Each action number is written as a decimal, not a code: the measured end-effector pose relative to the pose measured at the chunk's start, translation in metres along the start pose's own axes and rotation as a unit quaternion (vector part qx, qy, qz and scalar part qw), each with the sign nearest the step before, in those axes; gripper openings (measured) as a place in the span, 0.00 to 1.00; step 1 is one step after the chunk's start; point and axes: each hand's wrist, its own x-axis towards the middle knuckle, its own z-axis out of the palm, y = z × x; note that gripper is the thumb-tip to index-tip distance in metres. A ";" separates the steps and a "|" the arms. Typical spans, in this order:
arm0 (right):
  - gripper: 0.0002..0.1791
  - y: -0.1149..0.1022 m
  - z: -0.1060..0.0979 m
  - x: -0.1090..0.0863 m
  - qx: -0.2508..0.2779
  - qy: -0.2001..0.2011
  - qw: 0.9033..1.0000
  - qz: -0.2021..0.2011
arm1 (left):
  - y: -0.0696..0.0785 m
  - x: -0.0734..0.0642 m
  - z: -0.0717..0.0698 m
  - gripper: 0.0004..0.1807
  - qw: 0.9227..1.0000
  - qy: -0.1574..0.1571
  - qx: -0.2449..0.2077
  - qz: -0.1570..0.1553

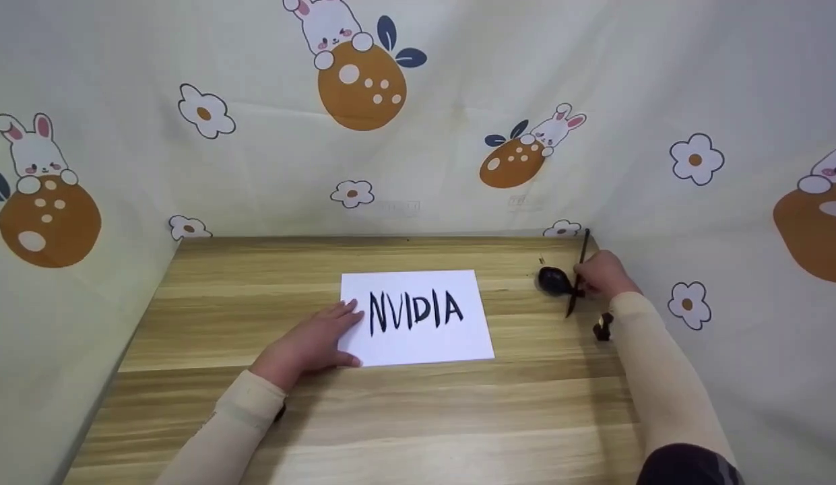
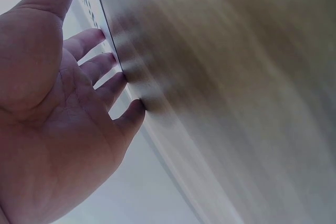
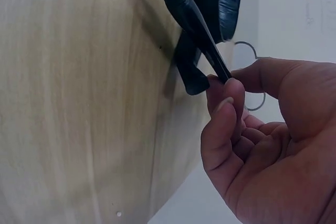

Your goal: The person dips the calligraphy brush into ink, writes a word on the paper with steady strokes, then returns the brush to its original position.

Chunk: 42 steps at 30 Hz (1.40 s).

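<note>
A white sheet of paper [image 1: 418,347] lies on the wooden table with "NVIDIA" brushed across it in black. My left hand [image 1: 315,342] rests on its left edge, fingers spread; in the left wrist view the fingertips of that hand [image 2: 68,93] touch down along the paper's edge. At the far right, my right hand [image 1: 603,273] pinches a black paintbrush [image 1: 583,250] between thumb and fingers, its bristles pointing down. Beside it sits a black round dish [image 1: 554,280] with a short handle. The right wrist view shows the brush [image 3: 191,22] crossing close over this dish [image 3: 229,6]; contact is unclear.
Pale cloth [image 1: 451,168] printed with rabbits and flowers hangs along the table's back and sides. The right arm runs close to the right-hand cloth. Bare wooden tabletop [image 1: 418,417] extends in front of the paper.
</note>
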 end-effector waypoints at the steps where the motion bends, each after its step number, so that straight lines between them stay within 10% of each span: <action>1: 0.15 0.000 0.001 0.000 0.000 -0.001 1.000 0.000 | 0.000 0.000 0.000 0.55 1.000 0.000 0.001 -0.001; 18: 0.12 0.004 0.010 0.008 -0.005 -0.004 1.000 0.012 | -0.005 -0.004 0.003 0.55 1.000 -0.004 -0.003 -0.012; 42: 0.18 0.012 0.003 -0.015 0.133 0.000 0.990 0.051 | 0.003 0.006 -0.001 0.56 0.999 -0.002 -0.007 -0.032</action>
